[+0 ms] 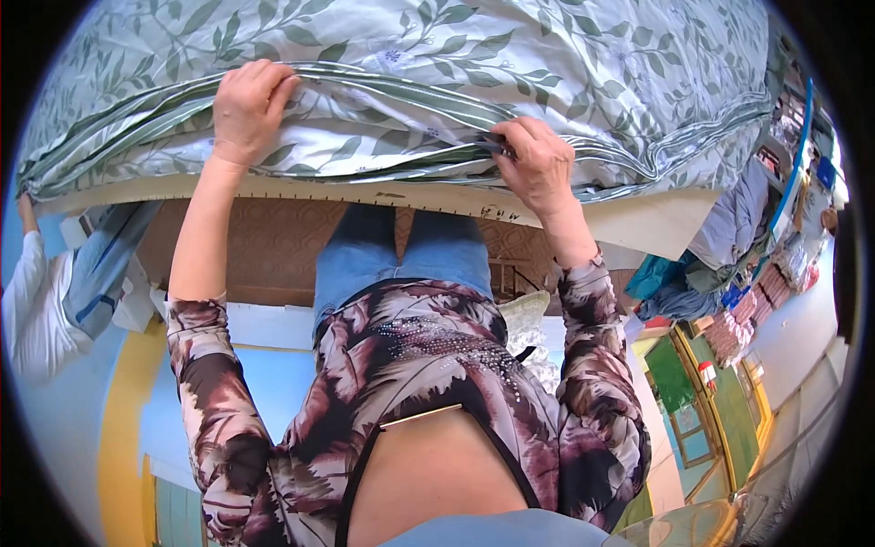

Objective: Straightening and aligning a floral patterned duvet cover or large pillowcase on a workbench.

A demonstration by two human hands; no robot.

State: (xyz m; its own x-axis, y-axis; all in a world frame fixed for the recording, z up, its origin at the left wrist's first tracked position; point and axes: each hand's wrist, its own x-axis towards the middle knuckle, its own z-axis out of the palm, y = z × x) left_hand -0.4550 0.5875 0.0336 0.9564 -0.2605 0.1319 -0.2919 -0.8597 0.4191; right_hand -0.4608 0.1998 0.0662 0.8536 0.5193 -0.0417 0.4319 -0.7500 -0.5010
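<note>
A wide white fabric (392, 59) printed with green leaves and small bluish flowers covers the work table. Along its near side runs a gathered green-and-white striped border (401, 91), bunched in folds. My left hand (251, 108) is closed on the upper fold of this border, fingers curled over it. Farther right, my right hand (536, 164) pinches the border between thumb and fingers. A small dark object (492, 146) shows at its fingertips, too small to name. Between my hands the folds part, and the printed cloth shows through.
The table's pale front edge (337, 189) carries ruler-like marks. At the far left another person's hand (27, 211) touches the fabric's corner. Heaped clothes and cloths (729, 219) lie at the right, beside a blue curved edge (795, 169).
</note>
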